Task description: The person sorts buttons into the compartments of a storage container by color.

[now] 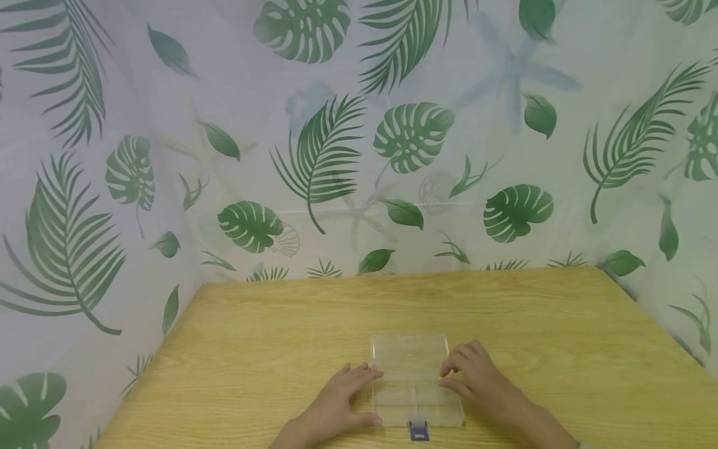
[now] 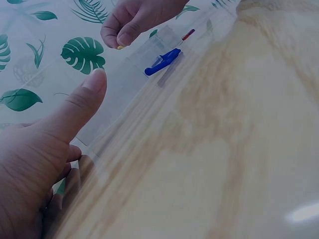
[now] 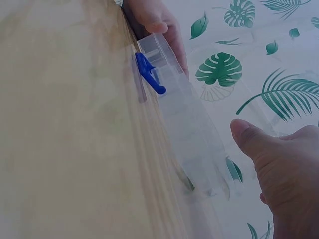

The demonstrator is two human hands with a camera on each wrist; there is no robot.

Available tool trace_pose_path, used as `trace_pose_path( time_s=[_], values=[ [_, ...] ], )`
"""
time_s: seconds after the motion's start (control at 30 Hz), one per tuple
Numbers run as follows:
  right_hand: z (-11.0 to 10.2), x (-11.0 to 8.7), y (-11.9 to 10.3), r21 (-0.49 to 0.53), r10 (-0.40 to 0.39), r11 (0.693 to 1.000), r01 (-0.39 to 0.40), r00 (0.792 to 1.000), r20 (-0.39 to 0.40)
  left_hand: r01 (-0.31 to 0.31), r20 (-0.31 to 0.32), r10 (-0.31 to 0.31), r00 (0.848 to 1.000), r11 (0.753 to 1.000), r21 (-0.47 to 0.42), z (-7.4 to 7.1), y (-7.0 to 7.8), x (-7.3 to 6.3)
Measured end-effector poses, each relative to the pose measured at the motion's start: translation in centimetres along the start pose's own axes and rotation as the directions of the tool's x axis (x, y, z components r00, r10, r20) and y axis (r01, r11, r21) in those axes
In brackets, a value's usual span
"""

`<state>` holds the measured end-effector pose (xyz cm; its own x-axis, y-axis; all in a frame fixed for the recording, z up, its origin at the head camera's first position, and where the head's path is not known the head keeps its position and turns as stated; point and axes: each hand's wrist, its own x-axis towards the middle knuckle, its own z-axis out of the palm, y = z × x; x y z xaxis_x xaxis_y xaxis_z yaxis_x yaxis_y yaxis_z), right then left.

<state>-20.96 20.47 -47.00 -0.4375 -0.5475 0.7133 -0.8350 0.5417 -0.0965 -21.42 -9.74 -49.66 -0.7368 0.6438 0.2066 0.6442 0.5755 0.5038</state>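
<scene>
A clear plastic compartment box sits on the table, with dividers showing through it and a blue latch at its near edge. Its see-through upper panel extends toward the far side. At the left side of the box, my left hand rests with thumb and fingers spread, fingertips at the edge. Over the right side is my right hand, thumb and index finger pinching a tiny yellow piece. Fingers hide most of that piece, and I cannot tell what it is.
The wood-grain table runs back to a leaf-patterned curtain, which also hangs along both sides. A thin red object shows just past the latch in the left wrist view.
</scene>
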Motion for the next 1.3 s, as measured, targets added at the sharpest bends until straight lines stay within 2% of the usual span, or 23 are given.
trace_pose_path(
  time_s=[0.4, 0.7, 0.8, 1.13, 1.3],
  values=[
    [2.1, 2.1, -1.2, -0.006, -0.03, 1.0, 0.03, 0.999, -0.009, -0.005, -0.001, 0.005, 1.0, 1.0, -0.021, -0.2, 0.3, 0.0],
    [4.1, 3.3, -2.0, -0.081, -0.125, 0.989, 0.122, 0.992, -0.036, -0.01, 0.005, 0.011, 1.0, 1.0, -0.029, 0.0, -0.2, 0.0],
    [4.3, 3.5, -2.4, -0.085, -0.131, 0.988, 0.127, 0.991, -0.036, -0.011, 0.006, 0.011, 1.0, 1.0, -0.025, 0.1, -0.2, 0.0],
    [4.3, 3.4, -2.9, -0.077, -0.067, 0.995, 0.067, 0.998, 0.005, -0.009, 0.007, 0.009, 1.0, 0.999, -0.032, 0.0, -0.1, -0.1],
    [4.2, 3.0, -2.6, 0.048, -0.006, 0.999, 0.008, 0.999, -0.04, 0.011, 0.013, -0.011, 1.0, 0.999, -0.05, 0.0, -0.1, -0.1]
  ],
)
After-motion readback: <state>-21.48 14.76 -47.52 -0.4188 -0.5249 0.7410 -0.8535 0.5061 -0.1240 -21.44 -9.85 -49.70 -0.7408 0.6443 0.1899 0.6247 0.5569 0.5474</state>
